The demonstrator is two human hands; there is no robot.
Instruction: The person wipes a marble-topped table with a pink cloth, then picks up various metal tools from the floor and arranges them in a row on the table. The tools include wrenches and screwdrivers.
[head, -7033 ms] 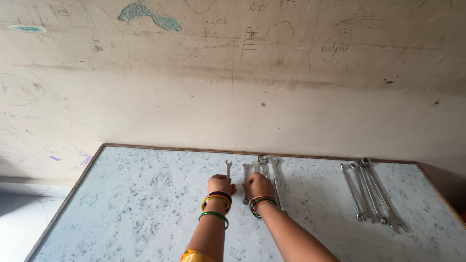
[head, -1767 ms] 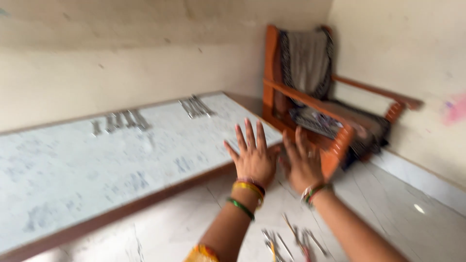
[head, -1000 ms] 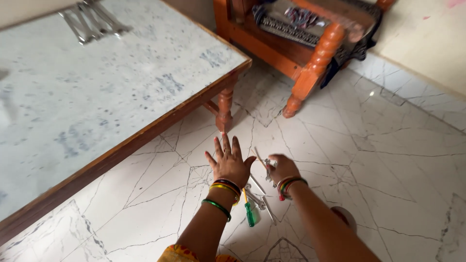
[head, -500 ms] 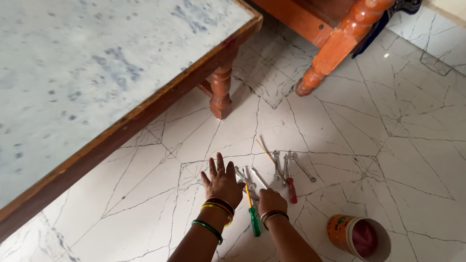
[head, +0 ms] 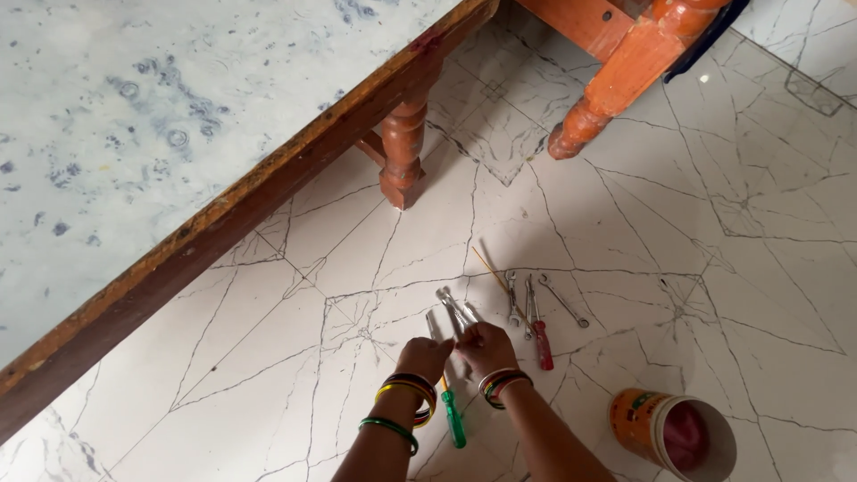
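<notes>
Chrome wrenches (head: 453, 308) lie fanned on the white marble floor (head: 696, 223), their heads pointing toward 11 o'clock from your hands. Your left hand (head: 426, 354) is curled at their near ends, and your right hand (head: 483, 344) is closed over the same bundle just beside it; the fingertips are hidden, so you cannot tell how many shafts each hand actually grips. A green-handled screwdriver (head: 453, 413) runs back toward 6 o'clock between your wrists, with its yellow shank passing under the left hand. At 2 o'clock from the right hand lie a red-handled screwdriver (head: 540, 335), two more small wrenches (head: 562, 302) and a thin yellow rod (head: 489, 270), all close together but apart from your hands. An orange tin (head: 671, 432) lies on its side at 4 o'clock, its mouth open. The table leg (head: 402, 152) stands at 12 o'clock, under the speckled tabletop (head: 134, 116), with a chair leg (head: 616, 85) at 1 o'clock. To gather the bundle well, square the shafts so they lie parallel before lifting, since loose chrome slides readily on polished stone. Close your fingers around the middle of the shafts, not the tips, so the heavy heads do not swing down. Keep the green-handled screwdriver out of the grasp unless you want it. Lift level and slowly.
</notes>
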